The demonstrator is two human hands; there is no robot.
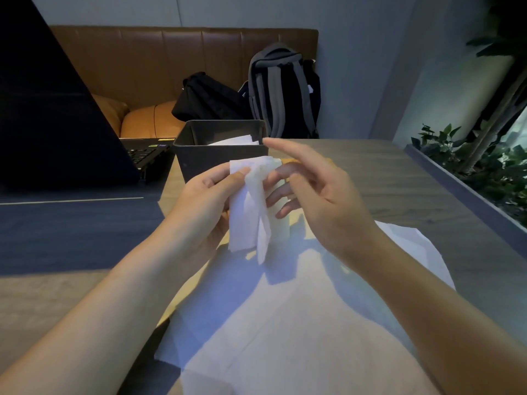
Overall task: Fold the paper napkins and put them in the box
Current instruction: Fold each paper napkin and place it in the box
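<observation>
My left hand grips a folded white paper napkin, thumb on its front, holding it upright above the table just in front of the box. My right hand is beside it with fingers spread and relaxed; its lower fingertips touch the napkin's right edge and the index finger points up toward the box rim. The dark grey box stands behind the hands, with white folded napkins showing inside. Unfolded white napkins lie flat on the table under my forearms.
An open black laptop stands at the left on a dark mat. The wooden table runs to a planter with green leaves on the right. Behind the table, a brown bench holds a black bag and a grey backpack.
</observation>
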